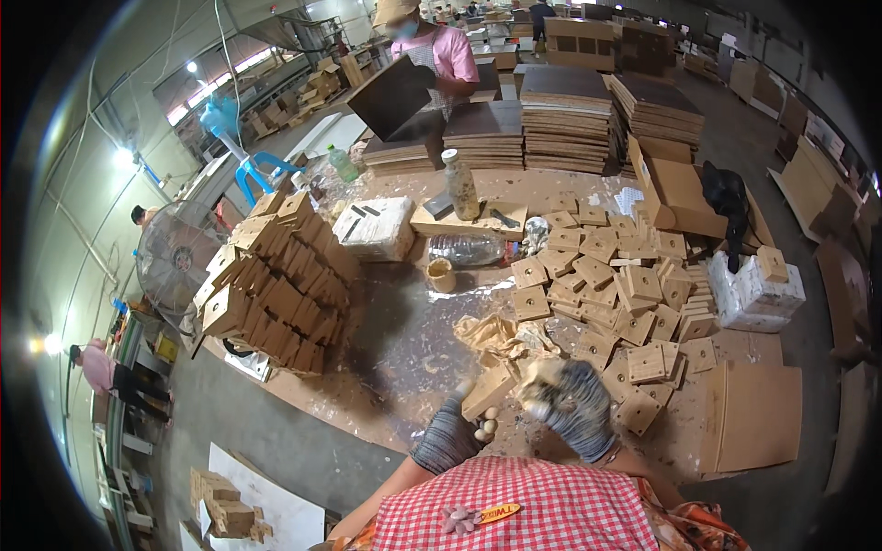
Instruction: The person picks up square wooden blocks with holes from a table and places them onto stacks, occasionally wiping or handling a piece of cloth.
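My left hand, in a grey knitted glove, grips a wooden block with its fingers wrapped round the near side. Bare-looking fingertips show below the block. Just to the right is my right hand, in a similar glove stained yellowish at the fingers. Motion smears those fingers, so I cannot make out whether they hold anything. A crumpled tan cloth lies right beyond both hands. Close by on the right spreads a heap of drilled wooden blocks, some with dark round holes.
Tall stacks of wooden blocks stand on the table's left. Farther back are a small cup, a clear plastic bottle, a jar and a white foam block. Cardboard lies right. Across the table a person handles a dark panel.
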`<state>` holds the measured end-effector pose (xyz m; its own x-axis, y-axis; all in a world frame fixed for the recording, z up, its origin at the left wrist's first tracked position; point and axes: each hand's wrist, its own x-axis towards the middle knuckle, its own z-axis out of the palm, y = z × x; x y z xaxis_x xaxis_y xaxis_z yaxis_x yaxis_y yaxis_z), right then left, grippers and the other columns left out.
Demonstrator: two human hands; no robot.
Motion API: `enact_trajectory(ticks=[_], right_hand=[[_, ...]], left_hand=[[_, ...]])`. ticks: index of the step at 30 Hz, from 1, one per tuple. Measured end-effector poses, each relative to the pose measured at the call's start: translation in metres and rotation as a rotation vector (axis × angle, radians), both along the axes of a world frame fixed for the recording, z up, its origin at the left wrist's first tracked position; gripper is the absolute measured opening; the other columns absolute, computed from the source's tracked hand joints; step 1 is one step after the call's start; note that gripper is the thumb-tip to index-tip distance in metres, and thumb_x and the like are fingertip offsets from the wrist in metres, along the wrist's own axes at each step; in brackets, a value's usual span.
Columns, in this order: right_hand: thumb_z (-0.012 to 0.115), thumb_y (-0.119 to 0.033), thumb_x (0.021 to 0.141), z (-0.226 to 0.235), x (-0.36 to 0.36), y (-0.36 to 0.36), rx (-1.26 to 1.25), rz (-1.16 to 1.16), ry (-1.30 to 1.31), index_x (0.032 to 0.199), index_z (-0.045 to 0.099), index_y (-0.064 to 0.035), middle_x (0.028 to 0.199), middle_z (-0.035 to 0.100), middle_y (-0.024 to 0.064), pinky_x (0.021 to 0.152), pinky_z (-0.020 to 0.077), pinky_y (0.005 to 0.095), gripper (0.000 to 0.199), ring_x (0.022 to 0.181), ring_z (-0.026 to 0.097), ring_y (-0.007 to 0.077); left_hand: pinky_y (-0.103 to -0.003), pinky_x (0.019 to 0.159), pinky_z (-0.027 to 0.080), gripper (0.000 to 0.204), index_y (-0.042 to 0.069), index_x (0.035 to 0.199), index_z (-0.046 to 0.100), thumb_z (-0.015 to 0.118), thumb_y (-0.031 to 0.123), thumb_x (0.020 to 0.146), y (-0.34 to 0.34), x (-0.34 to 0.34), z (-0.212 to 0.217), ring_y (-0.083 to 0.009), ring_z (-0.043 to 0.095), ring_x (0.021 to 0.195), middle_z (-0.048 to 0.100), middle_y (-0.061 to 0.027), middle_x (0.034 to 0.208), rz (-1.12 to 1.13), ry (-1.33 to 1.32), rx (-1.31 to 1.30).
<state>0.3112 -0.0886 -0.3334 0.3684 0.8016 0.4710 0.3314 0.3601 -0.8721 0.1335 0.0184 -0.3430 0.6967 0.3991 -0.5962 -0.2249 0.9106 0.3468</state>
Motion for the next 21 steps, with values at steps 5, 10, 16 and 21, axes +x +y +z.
enact_trajectory(ticks=[5,10,16,21], right_hand=[[0.071,-0.017,0.078,-0.022,-0.011,-0.005,-0.125,0.169,-0.353,0.108,0.066,-0.0083,0.109,0.065,0.0076,0.084,0.0487,0.0367,0.031,0.094,0.059,0.0234],[0.074,-0.017,0.075,-0.015,-0.011,0.002,0.065,0.061,-0.590,0.108,0.066,-0.0084,0.098,0.064,0.0066,0.079,0.0486,0.0359,0.035,0.090,0.059,0.0231],[0.075,-0.016,0.074,-0.006,0.008,0.005,-0.029,-0.229,-0.441,0.089,0.066,-0.0046,0.088,0.060,0.0059,0.074,0.0477,0.0348,0.020,0.078,0.056,0.0214],[0.077,-0.015,0.075,-0.033,0.032,-0.006,-0.261,-0.315,-0.102,0.103,0.062,-0.0012,0.092,0.059,0.0030,0.077,0.0481,0.0261,0.035,0.083,0.057,0.0135]], left_hand=[[-0.021,0.035,0.034,0.041,0.006,0.100,0.054,0.041,0.044,0.097,-0.002,0.013,0.003,-0.0131,0.043,0.039,0.052,-0.0043,0.057,-0.098,-0.013,-0.083],[-0.021,0.033,0.028,0.042,0.008,0.092,0.054,0.038,0.046,0.097,-0.001,0.001,-0.020,-0.0079,0.030,0.035,0.037,0.0041,0.045,-0.158,-0.095,-0.200],[-0.021,0.033,0.027,0.041,0.007,0.092,0.054,0.042,0.046,0.097,0.002,-0.005,-0.027,-0.0103,0.028,0.037,0.032,0.0040,0.045,-0.149,-0.260,-0.233],[-0.025,0.049,0.046,0.049,-0.001,0.099,0.060,0.050,0.046,0.094,-0.001,-0.009,-0.012,-0.0159,0.053,0.053,0.056,-0.0057,0.062,-0.191,0.203,0.495]])
